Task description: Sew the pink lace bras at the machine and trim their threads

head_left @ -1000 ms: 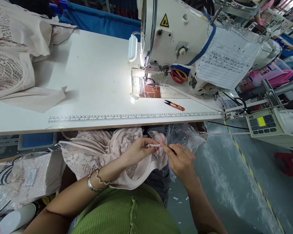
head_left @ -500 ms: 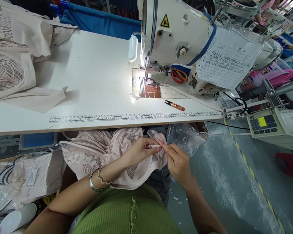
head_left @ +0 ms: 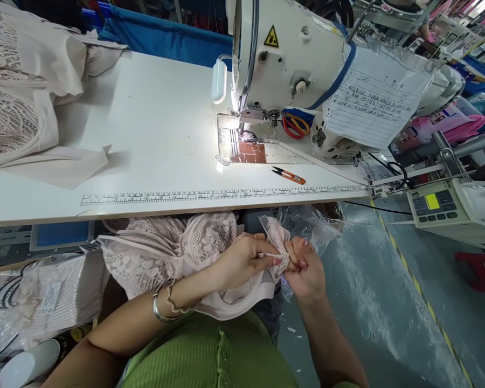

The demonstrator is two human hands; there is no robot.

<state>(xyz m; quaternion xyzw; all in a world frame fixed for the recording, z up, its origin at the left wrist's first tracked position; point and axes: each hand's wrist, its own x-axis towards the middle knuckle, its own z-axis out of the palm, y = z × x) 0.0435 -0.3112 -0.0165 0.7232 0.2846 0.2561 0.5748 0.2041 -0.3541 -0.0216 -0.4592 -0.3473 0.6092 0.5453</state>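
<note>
- Since a moment ago, my right grip has curled its fingers in and moved right up against my left grip.
- My left grip is closed, pinching an edge of the pink lace cloth.
- My right grip is closed on that same edge.
- The cloth lies on my lap, below the front of the white desk.
- Little orange snips lie on the desk, near the sewing machine.
</note>
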